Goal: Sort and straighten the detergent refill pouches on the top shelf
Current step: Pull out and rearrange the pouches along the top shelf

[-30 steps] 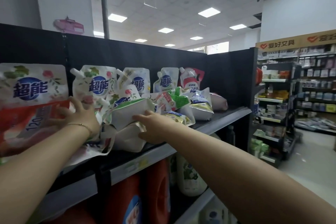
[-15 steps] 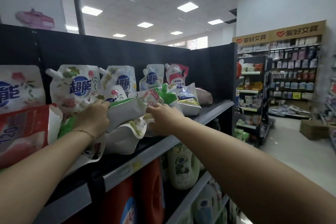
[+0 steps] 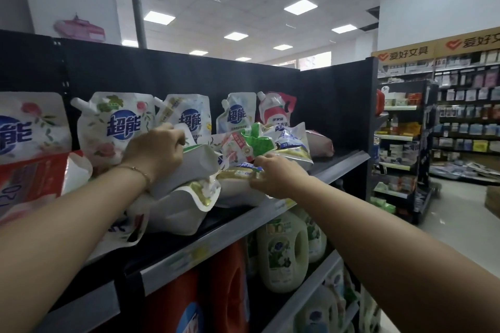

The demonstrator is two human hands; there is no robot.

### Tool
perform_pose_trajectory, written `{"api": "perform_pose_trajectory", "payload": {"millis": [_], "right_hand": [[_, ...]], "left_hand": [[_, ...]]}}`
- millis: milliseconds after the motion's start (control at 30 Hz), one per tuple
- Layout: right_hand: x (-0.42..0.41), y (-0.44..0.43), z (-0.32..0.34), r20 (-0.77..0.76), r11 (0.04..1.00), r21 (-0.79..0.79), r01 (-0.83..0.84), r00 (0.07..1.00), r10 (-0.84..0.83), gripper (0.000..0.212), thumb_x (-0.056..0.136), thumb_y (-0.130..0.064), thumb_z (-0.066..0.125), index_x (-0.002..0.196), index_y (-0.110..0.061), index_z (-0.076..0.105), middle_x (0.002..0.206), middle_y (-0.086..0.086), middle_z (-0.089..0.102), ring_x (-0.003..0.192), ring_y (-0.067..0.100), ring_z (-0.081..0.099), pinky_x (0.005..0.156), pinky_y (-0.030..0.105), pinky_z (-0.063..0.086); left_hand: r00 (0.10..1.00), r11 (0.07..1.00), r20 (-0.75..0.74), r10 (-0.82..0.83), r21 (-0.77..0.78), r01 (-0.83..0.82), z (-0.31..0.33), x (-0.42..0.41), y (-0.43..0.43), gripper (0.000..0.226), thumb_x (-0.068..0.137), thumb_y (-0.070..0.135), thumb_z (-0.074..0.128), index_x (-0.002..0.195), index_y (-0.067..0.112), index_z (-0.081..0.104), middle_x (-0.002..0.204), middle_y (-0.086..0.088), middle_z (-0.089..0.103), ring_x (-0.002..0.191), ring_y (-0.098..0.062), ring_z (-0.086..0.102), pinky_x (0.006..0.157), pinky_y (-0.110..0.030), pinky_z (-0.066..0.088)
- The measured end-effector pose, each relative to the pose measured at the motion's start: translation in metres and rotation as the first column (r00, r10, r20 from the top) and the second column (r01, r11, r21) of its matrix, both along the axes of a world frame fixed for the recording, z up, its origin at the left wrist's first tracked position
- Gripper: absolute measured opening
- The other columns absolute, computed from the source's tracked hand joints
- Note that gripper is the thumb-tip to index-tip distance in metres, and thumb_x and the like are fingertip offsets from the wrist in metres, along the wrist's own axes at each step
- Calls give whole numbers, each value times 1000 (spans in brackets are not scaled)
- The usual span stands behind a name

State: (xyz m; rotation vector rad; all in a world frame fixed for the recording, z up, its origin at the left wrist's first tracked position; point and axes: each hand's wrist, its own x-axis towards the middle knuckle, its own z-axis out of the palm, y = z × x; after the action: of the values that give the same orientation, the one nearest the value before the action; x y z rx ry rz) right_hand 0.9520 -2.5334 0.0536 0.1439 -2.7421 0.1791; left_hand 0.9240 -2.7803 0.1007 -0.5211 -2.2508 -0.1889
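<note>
Partly done: back-row pouches (image 3: 119, 127) stand upright, front heap (image 3: 259, 143) on the top shelf (image 3: 338, 163) lies tumbled; left hand (image 3: 154, 149) grip clamps a white pouch (image 3: 194, 165), right hand (image 3: 278, 176) pinches a gold-trimmed pouch (image 3: 238, 178).

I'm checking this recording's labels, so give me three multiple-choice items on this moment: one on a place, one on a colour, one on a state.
1. Where do the cream detergent jugs stand relative to the top shelf? A. on it B. on the shelf below C. behind it
2. What colour is the upright pouch at the back row's right end? A. red and white B. black C. yellow
3. What are the left hand and right hand doing? A. hanging open B. gripping pouches in the front heap C. lifting a jug
1 B: they stand under it. 2 A: red print over white. 3 B: the left hand curls over a white pouch, the right hand pinches a gold-edged pouch.
</note>
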Motion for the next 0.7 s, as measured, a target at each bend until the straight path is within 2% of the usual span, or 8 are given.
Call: {"api": "perform_pose_trajectory", "payload": {"millis": [100,167,267,367,467,600,700], "right_hand": [[-10,22,3,28,996,52,-76,997,75,68,84,-67,51,137,-24,46,134,6,49,122,27,46,95,41,43],[-17,37,5,40,990,84,-110,993,107,68,85,-73,42,132,-24,51,131,6,52,120,27,49,94,40,44],[-31,66,6,23,989,55,-135,991,134,53,93,-64,36,111,-21,60,118,7,59,108,28,56,88,40,47],[-44,96,4,6,990,88,-114,993,114,41,93,-51,49,119,-20,57,127,4,55,111,28,54,86,36,46],[-58,124,2,-10,991,110,-74,997,76,43,92,-46,54,128,-22,53,135,2,51,118,29,51,88,36,43],[-80,155,3,-59,998,61,-27,998,31,37,91,-38,54,125,-23,55,130,2,52,111,28,54,80,35,40],[-101,172,1,-73,1000,19,3,997,-2,33,92,-36,53,122,-23,55,127,3,53,109,30,55,82,35,39]], "left_hand": [[998,996,-55,3,-91,-8,4,-5,31,18,93,21,45,96,20,63,101,2,61,82,-23,59,65,-29,37],[999,996,-49,-10,-83,5,10,-8,55,18,93,23,45,95,20,63,97,2,60,82,-21,58,65,-29,38],[1000,994,-7,-14,-104,13,17,-16,95,18,94,25,44,98,20,60,97,1,60,82,-20,56,67,-30,40],[997,986,79,-3,-166,16,18,-25,132,19,95,28,44,108,25,57,108,4,59,88,-20,57,73,-32,44],[987,969,156,48,-245,-8,16,-39,162,26,93,29,45,118,31,53,117,6,57,95,-20,57,70,-31,39],[959,962,277,55,-271,23,19,-60,197,34,93,31,46,126,32,49,129,4,53,100,-22,57,75,-33,44],[937,947,346,39,-312,75,23,-76,217,34,94,32,48,128,33,47,129,3,51,104,-21,54,77,-32,41]]}}
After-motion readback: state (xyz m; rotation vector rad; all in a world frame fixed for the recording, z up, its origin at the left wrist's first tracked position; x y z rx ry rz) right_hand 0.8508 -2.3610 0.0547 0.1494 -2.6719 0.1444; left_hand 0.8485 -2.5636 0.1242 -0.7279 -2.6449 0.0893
